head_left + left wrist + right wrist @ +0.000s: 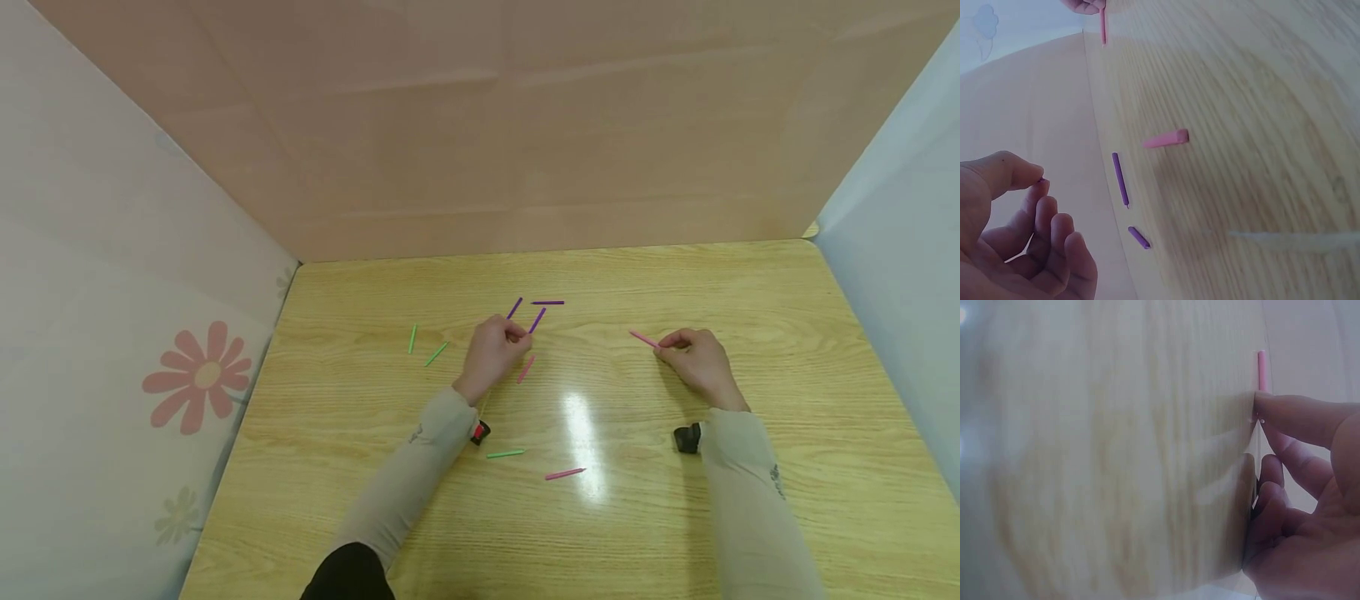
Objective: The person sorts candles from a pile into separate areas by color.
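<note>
Right hand (701, 360) pinches pink stick (642, 338), free end pointing far-left.

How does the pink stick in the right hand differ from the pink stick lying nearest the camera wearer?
The pink stick in the right hand is pinched at one end by the right hand; the near pink stick lies free on the table, untouched. The held one sits farther away and slants down to the right; the near one tilts slightly up to the right. Both are thin, pink and look similar in length.
</note>
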